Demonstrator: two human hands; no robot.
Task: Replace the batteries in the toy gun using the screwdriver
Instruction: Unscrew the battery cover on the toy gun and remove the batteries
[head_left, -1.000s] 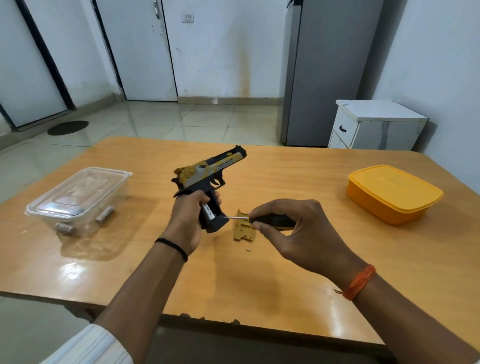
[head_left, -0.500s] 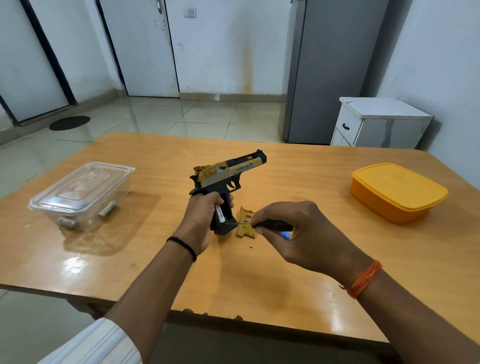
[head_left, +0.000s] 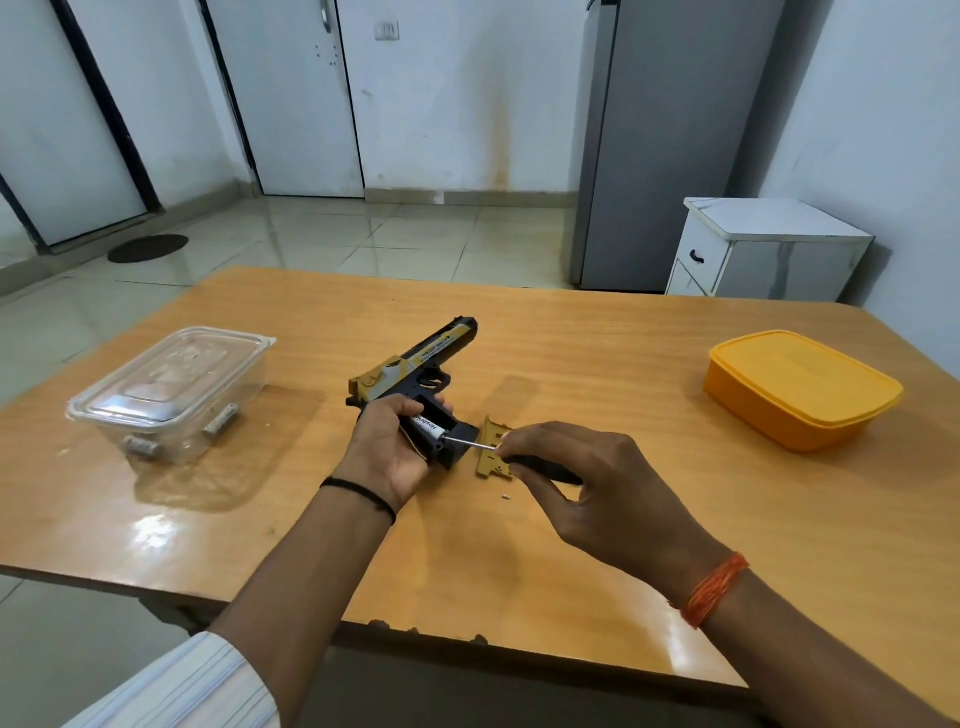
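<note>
Toy gun (head_left: 415, 366) gripped in left hand (head_left: 387, 452), right hand (head_left: 587, 493) pinching screwdriver (head_left: 511, 454), tip at grip's battery (head_left: 428, 425).

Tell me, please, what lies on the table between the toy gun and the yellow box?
In the head view, a tan cover plate and a tiny screw lie near the toy gun. Beyond them the table is bare up to the yellow box.
</note>
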